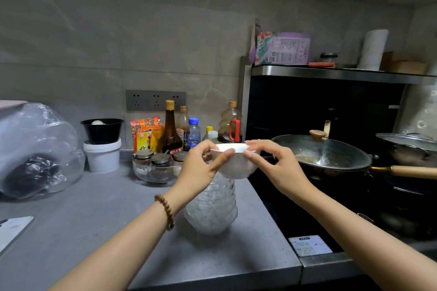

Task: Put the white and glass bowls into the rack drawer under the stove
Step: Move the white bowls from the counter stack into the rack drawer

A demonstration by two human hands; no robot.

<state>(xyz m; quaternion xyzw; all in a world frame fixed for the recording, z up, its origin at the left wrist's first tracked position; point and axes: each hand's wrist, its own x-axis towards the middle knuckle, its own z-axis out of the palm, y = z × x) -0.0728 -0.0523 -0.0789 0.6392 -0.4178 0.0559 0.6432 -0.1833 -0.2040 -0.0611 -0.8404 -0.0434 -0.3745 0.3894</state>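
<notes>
A small white bowl (235, 163) is held upright in the air by both hands, above a stack of textured glass bowls (211, 208) that stands upside down on the grey counter (94, 220). My left hand (203, 168) pinches the bowl's left rim between thumb and fingers. My right hand (272, 163) pinches the right rim. The bottom of the white bowl sits close above the top of the glass stack; I cannot tell whether they touch. The rack drawer under the stove is out of view.
Right of the counter lies the black stove (307, 215) with a lidded wok (324, 156) and a second pan (406, 149). Behind the hands stand sauce bottles (170, 130), a glass dish of spice jars (158, 168), a white tub (102, 156) and a plastic bag (35, 149).
</notes>
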